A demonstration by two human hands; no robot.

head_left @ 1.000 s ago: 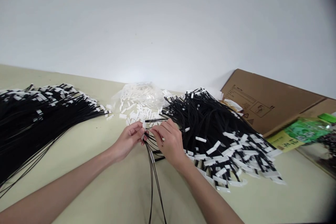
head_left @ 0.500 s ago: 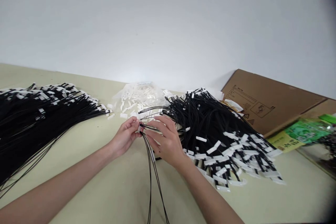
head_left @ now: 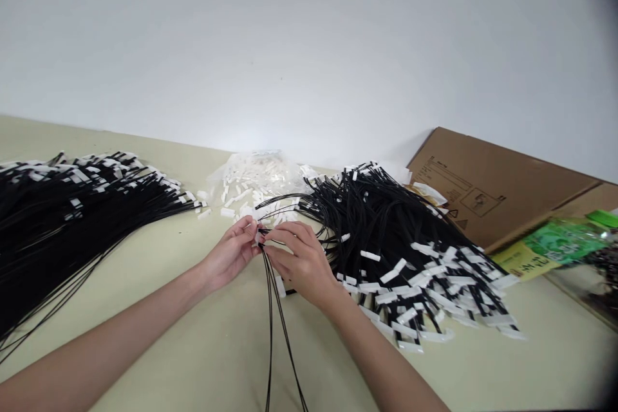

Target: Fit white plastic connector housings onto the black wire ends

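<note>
Nearer the person than the clear plastic bag [head_left: 273,167], one white connector [head_left: 257,236] sits between the two hands, its long axis seeming to run toward the bag, though fingers cover much of it. The left hand [head_left: 229,257] is nearer, pinching it; the right hand [head_left: 302,261] has half-curled fingers at the black wires [head_left: 266,264] beside it, and whether they grip cannot be told. Two piles flank the bag, a left pile [head_left: 62,238] and a right pile [head_left: 381,219], their cables uncountable; farther right of the bag are one cardboard box [head_left: 483,187] and one bottle [head_left: 560,238].
</note>
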